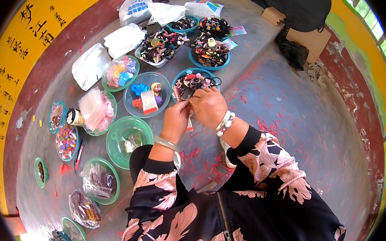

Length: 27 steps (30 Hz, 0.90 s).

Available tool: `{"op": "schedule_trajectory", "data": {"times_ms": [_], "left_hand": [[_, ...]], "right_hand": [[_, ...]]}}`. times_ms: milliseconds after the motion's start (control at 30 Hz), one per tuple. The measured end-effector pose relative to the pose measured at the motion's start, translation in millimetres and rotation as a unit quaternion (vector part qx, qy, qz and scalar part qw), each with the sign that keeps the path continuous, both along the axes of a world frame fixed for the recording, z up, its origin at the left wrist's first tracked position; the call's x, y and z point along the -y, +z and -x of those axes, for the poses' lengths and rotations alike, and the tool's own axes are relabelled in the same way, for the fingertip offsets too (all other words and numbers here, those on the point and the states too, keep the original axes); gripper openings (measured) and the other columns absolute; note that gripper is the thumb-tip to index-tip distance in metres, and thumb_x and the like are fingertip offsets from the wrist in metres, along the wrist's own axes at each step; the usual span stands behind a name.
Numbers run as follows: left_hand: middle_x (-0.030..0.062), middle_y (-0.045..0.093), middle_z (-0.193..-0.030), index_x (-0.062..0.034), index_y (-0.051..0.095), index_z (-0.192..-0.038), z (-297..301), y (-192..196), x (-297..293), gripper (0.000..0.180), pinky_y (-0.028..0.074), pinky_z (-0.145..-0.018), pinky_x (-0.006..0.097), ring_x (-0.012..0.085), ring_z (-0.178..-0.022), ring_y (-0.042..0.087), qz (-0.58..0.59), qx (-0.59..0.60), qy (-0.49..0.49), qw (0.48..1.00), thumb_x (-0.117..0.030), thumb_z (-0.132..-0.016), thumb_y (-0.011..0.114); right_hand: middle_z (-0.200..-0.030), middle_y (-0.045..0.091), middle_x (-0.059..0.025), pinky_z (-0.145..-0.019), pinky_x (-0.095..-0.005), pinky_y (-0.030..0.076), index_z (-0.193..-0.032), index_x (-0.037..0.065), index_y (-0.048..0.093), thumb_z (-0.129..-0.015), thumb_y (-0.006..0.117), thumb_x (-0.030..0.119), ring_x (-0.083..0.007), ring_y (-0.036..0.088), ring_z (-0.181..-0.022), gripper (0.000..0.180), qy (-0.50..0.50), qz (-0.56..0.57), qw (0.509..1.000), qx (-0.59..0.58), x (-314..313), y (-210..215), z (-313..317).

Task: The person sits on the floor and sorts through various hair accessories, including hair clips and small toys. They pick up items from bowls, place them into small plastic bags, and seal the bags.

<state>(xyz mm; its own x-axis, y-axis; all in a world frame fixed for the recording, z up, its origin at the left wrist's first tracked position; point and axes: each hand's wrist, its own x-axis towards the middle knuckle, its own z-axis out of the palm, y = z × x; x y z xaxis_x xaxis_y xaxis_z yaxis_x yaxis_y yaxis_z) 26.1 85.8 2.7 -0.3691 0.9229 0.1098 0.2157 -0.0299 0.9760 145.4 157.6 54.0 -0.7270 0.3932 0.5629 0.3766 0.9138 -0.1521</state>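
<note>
The grey floor (318,131) is the biggest thing here, and lots of bowls sit on it. A big green bowl (116,144) is close to the person's knee on the left, and a see-through bowl (132,108) is just past it. Then comes a blue bowl (210,72), right in front of the person. The left hand (175,122) and the right hand (209,108) meet at its near edge, with their fingertips bent and pinched close together. I can't tell what they hold, because the fingers hide it. The little stretchy bands (194,82) are in the blue bowl, just past the fingers. It looks like a careful finger job, maybe fixing or sorting one small thing. The next move seems to need gentle, steady fingers. Tiniest of all are the red scraps (191,154) lying on the floor
</note>
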Motion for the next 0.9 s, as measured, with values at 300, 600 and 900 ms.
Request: {"op": "schedule_trajectory", "data": {"times_ms": [300, 600, 900], "left_hand": [[0.0184, 0.062, -0.080, -0.0009, 0.062, -0.095, 0.2, 3.3, 2.8, 0.020, 0.046, -0.065, 0.031, 0.0274, -0.073, 0.062, 0.030, -0.070, -0.023, 0.997, -0.010, -0.081, 0.051], [0.0192, 0.062, -0.084, -0.0018, 0.062, -0.095, -0.7, -1.8, 3.0, 0.020, 0.046, -0.067, 0.033, 0.0306, -0.077, 0.061, 0.014, -0.080, -0.020, 0.996, -0.009, -0.080, 0.051], [0.0124, 0.065, -0.085, 0.0044, 0.060, -0.099, -0.9, 0.2, 3.6, 0.020, 0.048, -0.069, 0.026, 0.0150, -0.077, 0.062, 0.020, -0.119, -0.031, 0.992, -0.002, -0.083, 0.050]], "right_hand": [[-0.077, 0.057, -0.0080, -0.073, -0.0372, 0.041, -0.075, 0.006, 0.061, -0.066, 0.059, 0.016, -0.0253, 0.055, -0.079, 0.013, -0.031, 0.054, 0.998, 0.024, 8.8, 1.7, -3.0], [-0.078, 0.058, -0.0082, -0.073, -0.0376, 0.041, -0.073, 0.006, 0.061, -0.067, 0.059, 0.015, -0.0257, 0.055, -0.079, 0.011, -0.040, 0.082, 0.995, 0.025, 8.7, 2.0, -3.2], [-0.074, 0.056, -0.0079, -0.069, -0.0382, 0.042, -0.068, 0.006, 0.058, -0.067, 0.059, 0.011, -0.0273, 0.055, -0.075, 0.006, -0.025, 0.109, 0.994, -0.006, 4.7, -1.8, -4.3]]}}
